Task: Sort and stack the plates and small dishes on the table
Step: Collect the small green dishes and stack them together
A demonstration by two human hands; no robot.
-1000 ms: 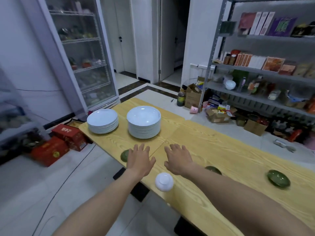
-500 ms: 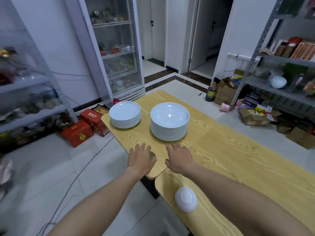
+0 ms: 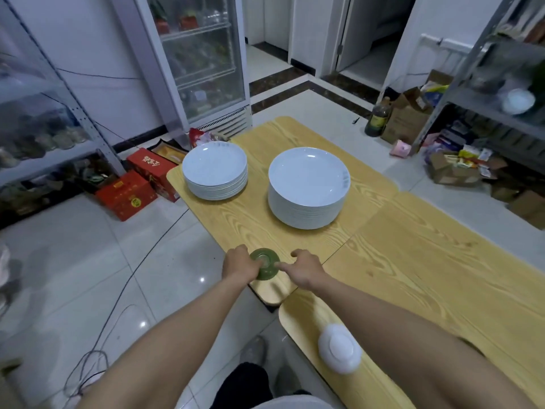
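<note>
A small green dish (image 3: pixel 264 263) lies upside down near the front edge of the yellow wooden table (image 3: pixel 413 261). My left hand (image 3: pixel 240 264) grips its left rim and my right hand (image 3: pixel 303 268) touches its right rim with a finger. Behind them stand two stacks of white plates: a lower one (image 3: pixel 215 169) at the left and a taller one (image 3: pixel 308 185) to its right. A white bowl (image 3: pixel 339 348) sits upside down on the near table, just left of my right forearm.
A glass-door fridge (image 3: pixel 200 54) and red boxes (image 3: pixel 126 194) stand on the floor left of the table. Metal shelves (image 3: pixel 501 107) with goods and cardboard boxes line the right. Cables run over the tiled floor (image 3: pixel 118 290).
The view has swung left and down, towards the table's end. Both hands have closed in on the green dish, which is now visible between them; the left hand covered it before.
</note>
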